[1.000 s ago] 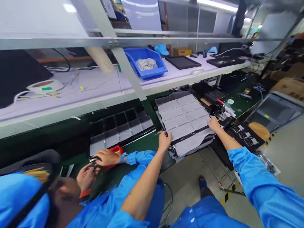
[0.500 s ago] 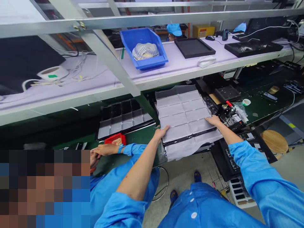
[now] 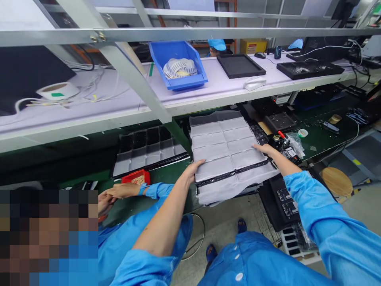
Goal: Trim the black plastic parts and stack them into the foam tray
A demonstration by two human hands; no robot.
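Note:
A compartment tray (image 3: 222, 139) covered by a thin whitish sheet lies over a stack of similar trays at the bench edge. My left hand (image 3: 194, 170) grips its left side, thumb on top and fingers hidden beneath. On the right side, my right hand (image 3: 266, 150) holds the tray the same way. Below its near edge, the white sheet of a lower tray (image 3: 238, 186) shows, its front hanging loosely.
At left, a co-worker's hands (image 3: 119, 191) rest near a red bin (image 3: 142, 176) of small parts. Another sheet-covered tray (image 3: 149, 149) lies behind. A slanted metal post (image 3: 137, 79) and shelf edge (image 3: 190, 104) stand close above. Black boards (image 3: 287, 202) sit at right.
The whole view has shifted slightly, so most things appear a little further left. Both hands keep their hold on the tray, which looks almost unmoved relative to the stack.

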